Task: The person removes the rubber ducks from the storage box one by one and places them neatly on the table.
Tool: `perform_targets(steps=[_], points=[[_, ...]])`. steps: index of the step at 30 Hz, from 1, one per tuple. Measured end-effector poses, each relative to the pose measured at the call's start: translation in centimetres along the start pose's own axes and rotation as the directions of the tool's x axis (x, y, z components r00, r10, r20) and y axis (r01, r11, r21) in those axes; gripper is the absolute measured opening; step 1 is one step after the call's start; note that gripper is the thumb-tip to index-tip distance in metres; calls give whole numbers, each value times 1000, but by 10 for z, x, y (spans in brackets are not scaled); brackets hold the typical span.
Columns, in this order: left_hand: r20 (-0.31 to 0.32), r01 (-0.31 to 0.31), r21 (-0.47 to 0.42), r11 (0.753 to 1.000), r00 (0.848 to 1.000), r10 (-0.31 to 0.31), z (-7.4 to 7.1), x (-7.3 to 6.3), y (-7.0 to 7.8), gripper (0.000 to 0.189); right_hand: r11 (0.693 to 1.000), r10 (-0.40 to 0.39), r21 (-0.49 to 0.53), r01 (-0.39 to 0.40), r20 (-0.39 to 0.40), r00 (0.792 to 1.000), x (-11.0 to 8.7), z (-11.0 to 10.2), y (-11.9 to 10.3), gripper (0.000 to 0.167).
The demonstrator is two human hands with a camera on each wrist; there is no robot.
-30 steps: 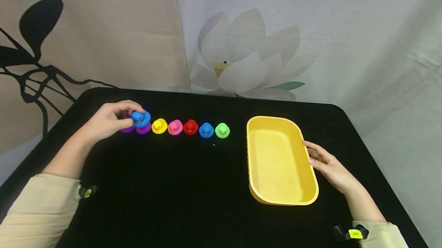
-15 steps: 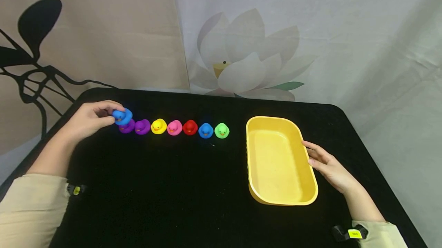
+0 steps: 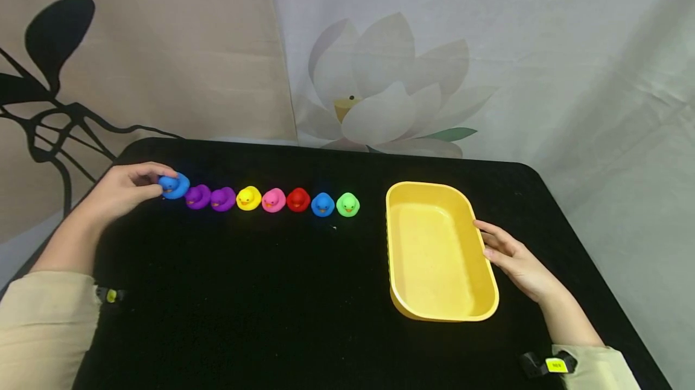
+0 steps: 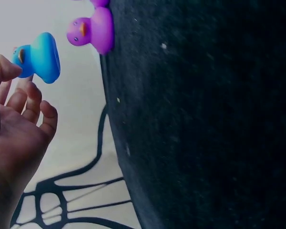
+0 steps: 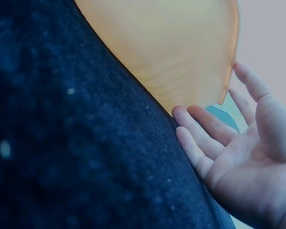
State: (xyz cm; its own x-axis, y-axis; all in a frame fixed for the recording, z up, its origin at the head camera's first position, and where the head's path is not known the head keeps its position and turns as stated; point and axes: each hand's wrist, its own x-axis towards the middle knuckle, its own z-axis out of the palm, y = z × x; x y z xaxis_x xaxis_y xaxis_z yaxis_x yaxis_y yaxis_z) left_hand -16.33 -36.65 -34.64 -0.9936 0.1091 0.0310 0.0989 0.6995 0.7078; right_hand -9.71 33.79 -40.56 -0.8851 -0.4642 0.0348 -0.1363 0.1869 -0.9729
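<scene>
My left hand [image 3: 120, 191] pinches a blue rubber duck [image 3: 175, 186] between thumb and fingers at the left end of a row of ducks. In the left wrist view the blue duck [image 4: 42, 59] appears slightly off the black tabletop, apart from the nearest purple duck [image 4: 101, 31]. Two purple ducks, a yellow duck [image 3: 248, 198], a pink duck [image 3: 274, 200], a red duck [image 3: 298, 200], another blue duck [image 3: 323, 204] and a green duck [image 3: 348, 204] stand in line. My right hand [image 3: 518, 262] touches the right side of a yellow tray [image 3: 388, 245] with loosely extended fingers.
A black cloth-covered table [image 3: 244, 293] carries everything. Its far edge runs close behind the duck row, and a printed curtain [image 3: 217, 46] hangs beyond it. The left table edge lies near the left hand.
My left hand has carried the blue duck leftward from above the purple ducks to the row's left end, lowering it a little. The right hand stays at the tray.
</scene>
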Motion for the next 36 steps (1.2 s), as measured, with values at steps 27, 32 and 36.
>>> perform_targets(steps=[27,32,36], points=[[96,134,-33,990,987,-130,3,14,-46,41,1000,5,6,-5,-3,1000,0,1,-1,49],[111,152,-48,987,983,-146,3,15,-49,45,1000,6,8,-6,-2,1000,0,2,-1,49],[121,161,-57,985,981,-154,4,16,-50,45,1000,2,7,-2,-3,1000,-1,2,-1,49]])
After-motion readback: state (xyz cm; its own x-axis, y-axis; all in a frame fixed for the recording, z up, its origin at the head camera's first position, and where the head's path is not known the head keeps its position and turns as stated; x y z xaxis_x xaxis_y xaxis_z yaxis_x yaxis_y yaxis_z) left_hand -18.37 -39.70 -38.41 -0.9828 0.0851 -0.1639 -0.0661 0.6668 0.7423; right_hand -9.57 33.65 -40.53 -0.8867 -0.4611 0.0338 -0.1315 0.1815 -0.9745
